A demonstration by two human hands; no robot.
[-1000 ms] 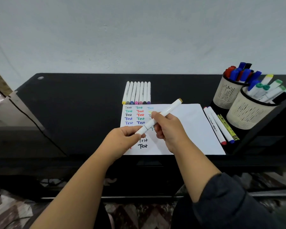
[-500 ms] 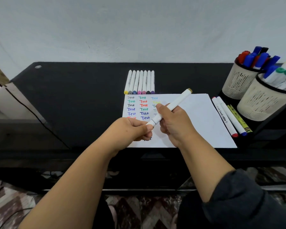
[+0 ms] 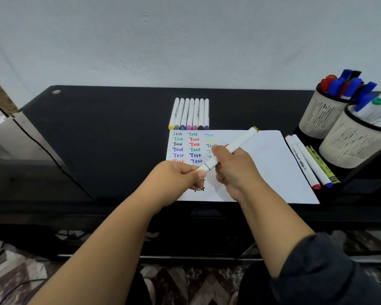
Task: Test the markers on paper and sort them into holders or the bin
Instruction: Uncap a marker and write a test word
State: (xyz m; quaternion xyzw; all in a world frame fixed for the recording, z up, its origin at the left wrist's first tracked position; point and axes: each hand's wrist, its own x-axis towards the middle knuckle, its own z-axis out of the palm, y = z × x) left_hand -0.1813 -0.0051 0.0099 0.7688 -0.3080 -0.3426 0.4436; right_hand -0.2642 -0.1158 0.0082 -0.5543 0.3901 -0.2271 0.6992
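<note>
marker (image 3: 235, 144) spans both hands, cap end seemingly pinched left.

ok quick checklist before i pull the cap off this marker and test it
1. Marker held firm: ok, right hand wraps the barrel.
2. Left hand on the near cap: ok, grip closed on that end.
3. Cap seam visible: ok, a dark line shows on the barrel just beyond the left fingers.
4. Free space on the paper: ok, right half is blank.
5. Holders have room: cannot tell, both look crowded and one is cut off.
6. Bin in view: not ok, none is seen.
</note>
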